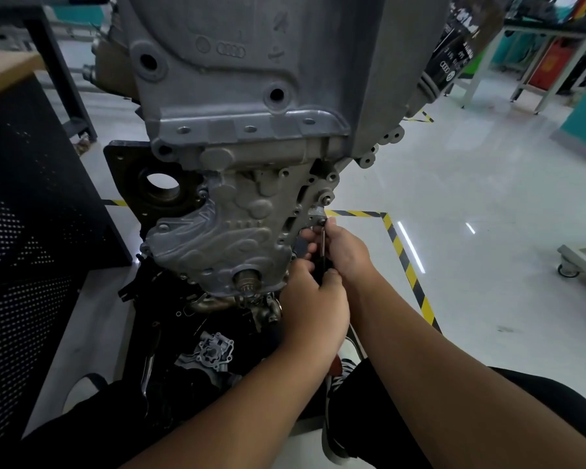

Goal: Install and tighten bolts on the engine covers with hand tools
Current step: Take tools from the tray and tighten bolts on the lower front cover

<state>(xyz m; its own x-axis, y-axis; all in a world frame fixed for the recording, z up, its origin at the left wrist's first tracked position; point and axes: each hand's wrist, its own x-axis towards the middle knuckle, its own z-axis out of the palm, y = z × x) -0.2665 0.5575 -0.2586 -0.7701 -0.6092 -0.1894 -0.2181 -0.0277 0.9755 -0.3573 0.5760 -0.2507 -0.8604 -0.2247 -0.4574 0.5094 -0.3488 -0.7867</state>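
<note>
A person is crouching at the lower right edge of an engine cover (224,238), both hands curling around a slim dark hand tool (322,243). The right hand (344,252) is gripping its shaft just below a bolt (321,221) on the cover's flange; the left hand (313,306) is gripping the handle. Open glossy floor (471,198), edged by yellow-black tape (403,252), is stretching away on the right; a dark perforated panel (24,214) is closing in on the left.

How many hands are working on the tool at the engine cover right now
2. The left hand grips the lower end of the tool; the right hand holds it higher, beside the bolt on the engine cover.
</note>
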